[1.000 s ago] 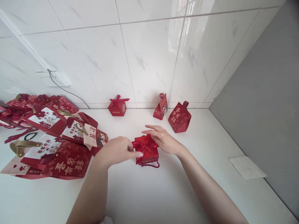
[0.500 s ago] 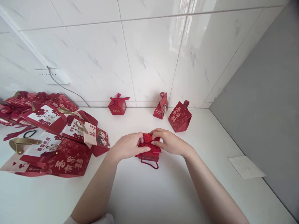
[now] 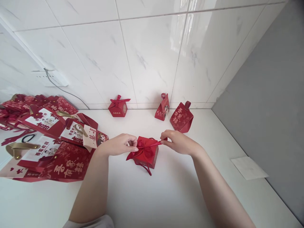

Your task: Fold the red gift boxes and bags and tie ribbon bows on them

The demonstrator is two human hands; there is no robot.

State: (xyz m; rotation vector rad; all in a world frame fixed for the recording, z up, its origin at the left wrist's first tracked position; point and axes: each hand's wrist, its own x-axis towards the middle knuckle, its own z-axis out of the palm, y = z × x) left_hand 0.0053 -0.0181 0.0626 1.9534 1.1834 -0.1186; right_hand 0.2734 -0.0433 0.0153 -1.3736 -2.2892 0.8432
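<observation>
A red gift box [image 3: 153, 161] sits on the white tabletop between my hands, turned slightly. On its top lies a red ribbon bow [image 3: 147, 150], and a twisted red cord handle [image 3: 144, 167] hangs at the near side. My right hand [image 3: 175, 141] pinches one ribbon end and draws it out taut to the right. At the box's left edge, my left hand [image 3: 125, 144] is closed with thumb and fingers together at the bow's left side. Part of the ribbon is hidden by those fingers.
Three small red boxes stand along the tiled wall: a bow-tied box [image 3: 118, 107], a triangular box [image 3: 162, 107] and a looped box [image 3: 181, 117]. Many folded red gift boxes [image 3: 68, 163] are piled at left. A white paper [image 3: 249, 167] lies at right.
My hands have moved apart from the bow's centre, the right pulling a ribbon end outward. The box has turned and shifted slightly left, and its bow is now uncovered.
</observation>
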